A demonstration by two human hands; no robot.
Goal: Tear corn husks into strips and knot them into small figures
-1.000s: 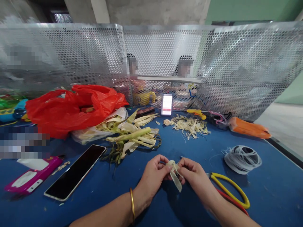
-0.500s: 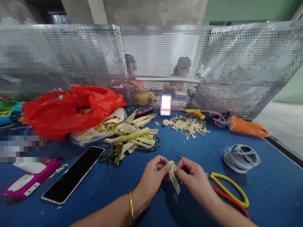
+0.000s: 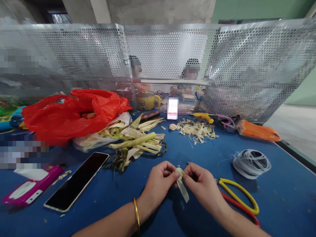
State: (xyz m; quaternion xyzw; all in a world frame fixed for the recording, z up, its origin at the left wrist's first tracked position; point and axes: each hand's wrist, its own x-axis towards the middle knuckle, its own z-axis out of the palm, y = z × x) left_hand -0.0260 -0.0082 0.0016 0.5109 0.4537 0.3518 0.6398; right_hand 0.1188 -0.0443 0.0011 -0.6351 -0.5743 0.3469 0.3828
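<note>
Between both hands is a pale strip of corn husk (image 3: pixel 183 192), bunched into a small rounded fold at the top, its loose tail hanging down to the right. My left hand (image 3: pixel 159 182) pinches the fold with thumb and fingers; a gold bangle circles that wrist. My right hand (image 3: pixel 202 184) is closed at the fold's right edge, thumb against curled fingers. Exactly what lies in its fingertips is partly hidden. Scissors with yellow and red handles (image 3: pixel 243 192) lie beside my right wrist. Beyond my left hand rests a heap of corn husks (image 3: pixel 138 143).
A spool of clear line (image 3: pixel 251 164) stands at the right, near an orange packet (image 3: pixel 259 130). Husk scraps (image 3: pixel 197 131) lie farther back. On the left are a black phone (image 3: pixel 77 181), a magenta device (image 3: pixel 33 186) and a red plastic bag (image 3: pixel 74 115). A perforated metal screen (image 3: pixel 165 42) closes the back.
The bunched top of the husk looks rounder between my fingers, and its tail has shifted slightly to the right. Both hands stay in nearly the same place.
</note>
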